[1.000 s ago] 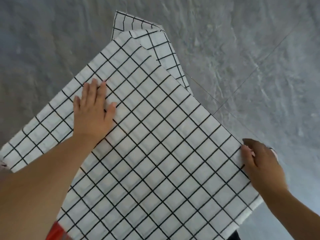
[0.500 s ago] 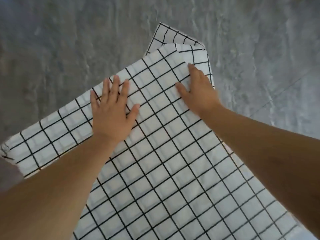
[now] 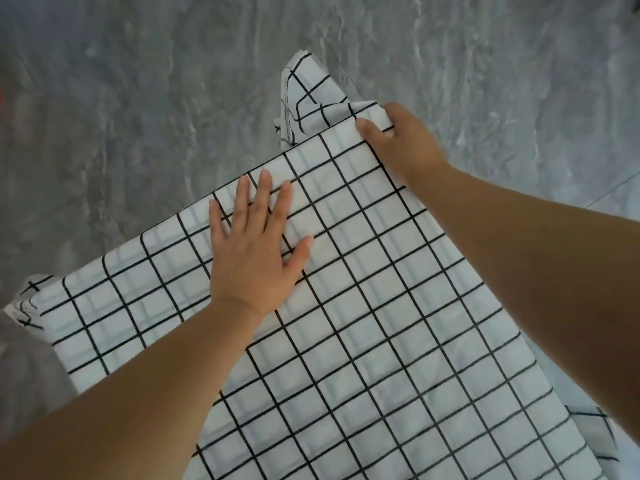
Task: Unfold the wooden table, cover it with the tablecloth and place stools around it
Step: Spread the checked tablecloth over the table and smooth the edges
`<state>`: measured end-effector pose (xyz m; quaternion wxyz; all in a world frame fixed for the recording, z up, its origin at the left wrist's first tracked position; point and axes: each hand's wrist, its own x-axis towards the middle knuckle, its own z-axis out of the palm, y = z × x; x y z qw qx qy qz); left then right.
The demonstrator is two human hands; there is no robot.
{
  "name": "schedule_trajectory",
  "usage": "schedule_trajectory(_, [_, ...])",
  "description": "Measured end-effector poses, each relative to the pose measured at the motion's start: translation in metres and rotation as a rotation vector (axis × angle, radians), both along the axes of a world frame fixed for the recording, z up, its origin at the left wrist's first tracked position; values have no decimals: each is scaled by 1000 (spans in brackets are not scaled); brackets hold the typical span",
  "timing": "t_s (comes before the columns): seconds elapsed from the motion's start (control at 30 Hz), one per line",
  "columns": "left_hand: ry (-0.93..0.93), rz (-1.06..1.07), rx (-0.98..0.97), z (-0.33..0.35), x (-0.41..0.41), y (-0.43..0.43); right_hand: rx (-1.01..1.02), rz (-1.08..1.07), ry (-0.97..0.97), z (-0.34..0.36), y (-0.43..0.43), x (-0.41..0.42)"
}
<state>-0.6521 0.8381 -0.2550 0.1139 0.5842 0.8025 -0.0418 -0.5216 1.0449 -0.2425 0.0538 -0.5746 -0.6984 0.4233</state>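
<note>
1. One checked tablecloth (image 3: 381, 341), two hands, one grey floor (image 3: 138, 98).
2. The tablecloth lies spread over a bench, with its far corner drooping toward the floor.
3. Left hand (image 3: 252, 261): fingers (image 3: 265, 192) straight and spread, pressed flat on the tablecloth.
4. Right hand (image 3: 403, 143) pinches the tablecloth at its far corner, thumb on top.
5. The bench is wholly covered. The right fingertips are hidden, and the tablecloth's near edge is cut off.

Both hands (image 3: 254, 258) on tablecloth (image 3: 363, 341)
</note>
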Motion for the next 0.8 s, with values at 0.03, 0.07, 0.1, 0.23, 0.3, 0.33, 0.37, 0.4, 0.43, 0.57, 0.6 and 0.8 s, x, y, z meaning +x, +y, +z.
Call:
schedule_trajectory(0.03, [-1, -1, 0, 0, 0, 0, -14, 1, -17, -1, 2, -1])
schedule_trajectory(0.07, [-3, -2, 0, 0, -1, 1, -43, -5, -32, -1, 4, -1])
schedule_trajectory(0.1, [-5, -2, 0, 0, -1, 1, -81, -14, -36, -1, 6, -1])
schedule_trajectory(0.23, [-9, 2, -3, 0, -1, 2, -262, 8, -86, 7, 14, 2])
schedule_trajectory(0.3, [-6, 3, -4, 1, -1, 2, -340, 26, -142, 11, 18, 4])
schedule_trajectory(0.33, [-8, 5, -5, 1, 0, 3, -384, 14, -144, 11, 19, 5])
schedule_trajectory(0.37, [-12, 7, -5, 1, 0, 3, -425, -7, -137, 10, 20, 6])
schedule_trajectory(0.4, [-16, 8, -2, 1, 0, 3, -457, -25, -121, 8, 19, 7])
schedule_trajectory(0.43, [-16, 9, 1, 2, 0, 4, -455, -45, -89, 5, 18, 7])
schedule_trajectory(0.57, [-2, 4, 1, 2, 0, 4, 152, -62, -23, -10, -5, 11])
schedule_trajectory(0.6, [1, -1, 2, 2, 1, 3, 375, 28, -13, -13, -13, 12])
schedule_trajectory(0.8, [4, -4, -6, 1, 3, 3, 500, 632, -158, -9, 7, -12])
